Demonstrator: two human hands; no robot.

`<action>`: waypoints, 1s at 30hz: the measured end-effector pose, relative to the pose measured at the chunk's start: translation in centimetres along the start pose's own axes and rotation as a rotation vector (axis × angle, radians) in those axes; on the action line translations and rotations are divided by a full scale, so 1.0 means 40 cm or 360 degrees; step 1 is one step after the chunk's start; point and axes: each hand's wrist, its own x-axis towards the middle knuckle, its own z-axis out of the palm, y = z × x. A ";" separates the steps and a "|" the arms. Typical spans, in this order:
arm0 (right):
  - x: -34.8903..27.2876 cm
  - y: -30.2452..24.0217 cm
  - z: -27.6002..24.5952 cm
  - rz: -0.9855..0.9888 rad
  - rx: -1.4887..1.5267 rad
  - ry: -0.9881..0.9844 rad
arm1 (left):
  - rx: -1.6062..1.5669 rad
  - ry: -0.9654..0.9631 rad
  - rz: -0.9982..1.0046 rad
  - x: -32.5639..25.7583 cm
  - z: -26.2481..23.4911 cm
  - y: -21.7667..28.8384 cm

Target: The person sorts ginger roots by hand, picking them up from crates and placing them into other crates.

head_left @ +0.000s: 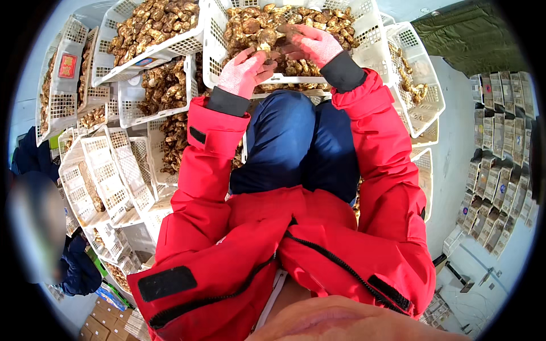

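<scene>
A white plastic crate [287, 80] of brown mushrooms [244, 25] stands before my knees. Over its near part, my left hand [247, 72], in a pink and white glove with dirt-darkened fingertips, is closed on the base of a pale-stemmed mushroom [266, 38]. Just right of that mushroom is my right hand [311, 45], gloved alike. Its thumb and fingers are bent and apart, with soiled tips close to the mushroom. Whether they touch it I cannot make out. Nothing shows between the right fingers.
More mushroom crates [185, 42] are stacked at the left, beside several tilted crates [116, 176]. A crate [426, 111] with a few mushrooms stands at the right. Dark green cloth [460, 37] lies at the far right. A blurred person [40, 221] is at the left edge.
</scene>
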 end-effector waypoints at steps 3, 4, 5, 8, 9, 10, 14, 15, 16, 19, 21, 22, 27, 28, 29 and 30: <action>0.018 0.007 0.027 -0.0092 0.0041 -0.0095 | 0.0181 -0.0075 0.0139 0.005 -0.006 -0.005; 0.021 0.002 0.036 -0.0061 0.0070 -0.0128 | 0.0243 -0.0107 0.0170 0.008 -0.012 -0.009; 0.018 0.000 0.049 -0.0236 -0.0071 -0.0121 | 0.0305 -0.0138 0.0202 0.014 -0.019 -0.012; 0.016 0.006 0.051 -0.0147 0.0343 -0.0156 | 0.0173 -0.0288 0.0245 0.020 -0.023 -0.017; 0.015 0.010 0.047 -0.0141 0.0385 -0.0171 | 0.0131 -0.0367 0.0242 0.018 -0.017 -0.007; 0.013 0.016 0.040 -0.0134 0.0427 -0.0186 | 0.0089 -0.0446 0.0239 0.016 -0.010 0.000; 0.023 0.049 0.033 -0.0180 0.0531 -0.0191 | 0.0325 -0.0231 0.0354 0.001 0.005 -0.009; 0.023 0.054 0.032 -0.0202 0.0596 -0.0248 | 0.0338 -0.0211 0.0376 -0.001 0.004 -0.009; 0.021 0.057 0.030 -0.0223 0.0661 -0.0305 | 0.0352 -0.0190 0.0397 -0.003 0.004 -0.008; 0.021 0.053 0.032 -0.0279 0.0771 -0.0392 | 0.0352 -0.0169 0.0385 -0.015 0.016 0.000; 0.011 0.034 0.057 -0.0273 0.0782 -0.0298 | 0.0322 -0.0179 0.0393 -0.016 0.011 0.000; 0.007 0.025 0.066 -0.0290 0.0765 -0.0321 | 0.0298 -0.0191 0.0418 -0.011 -0.001 -0.006; 0.012 0.031 0.052 -0.0262 0.0747 -0.0390 | 0.0452 -0.0121 0.0511 -0.013 0.008 -0.006; 0.010 0.030 0.055 -0.0269 0.0745 -0.0414 | 0.0430 -0.0146 0.0515 -0.008 -0.005 -0.009; 0.009 0.027 0.057 -0.0298 0.0625 -0.0506 | 0.0407 -0.0170 0.0519 -0.002 -0.016 -0.012; 0.008 0.023 0.061 -0.0297 0.0599 -0.0461 | 0.0386 -0.0198 0.0516 -0.005 -0.008 -0.003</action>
